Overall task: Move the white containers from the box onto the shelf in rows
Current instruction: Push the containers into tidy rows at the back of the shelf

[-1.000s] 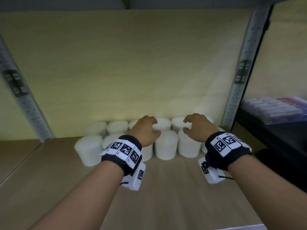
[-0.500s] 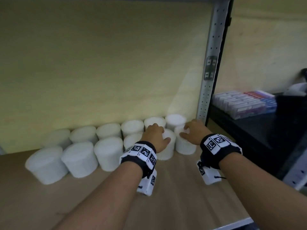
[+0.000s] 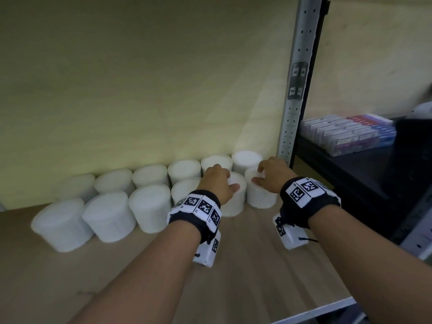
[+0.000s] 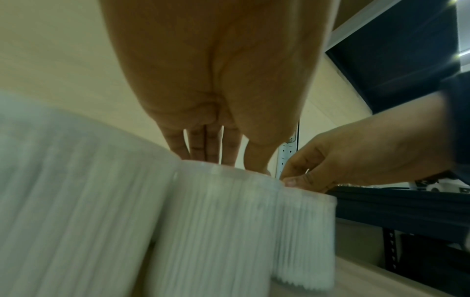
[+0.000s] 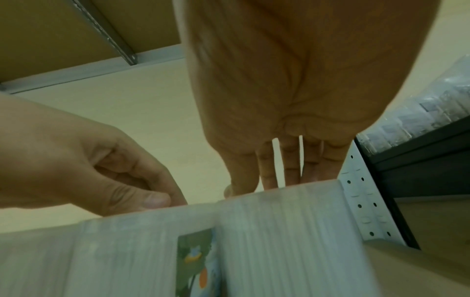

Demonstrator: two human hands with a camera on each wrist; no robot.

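Two rows of white ribbed containers stand on the wooden shelf. My left hand lies over the top of a front-row container, fingers and thumb curled onto its lid. My right hand holds the top of the rightmost front container in the same way. In the left wrist view my left hand touches the lid of its container, with the right hand beside it. The right wrist view shows my right hand on its container. The box is out of view.
A grey perforated upright stands just right of the rows, against the yellow back wall. Beyond it a black shelf carries wrapped packs. Bare shelf board lies between the front row and the metal front edge.
The view has swung so the rows sit further left and the upright nearer the middle. Both hands stay on the tops of the two right-hand front containers, now close to the upright.
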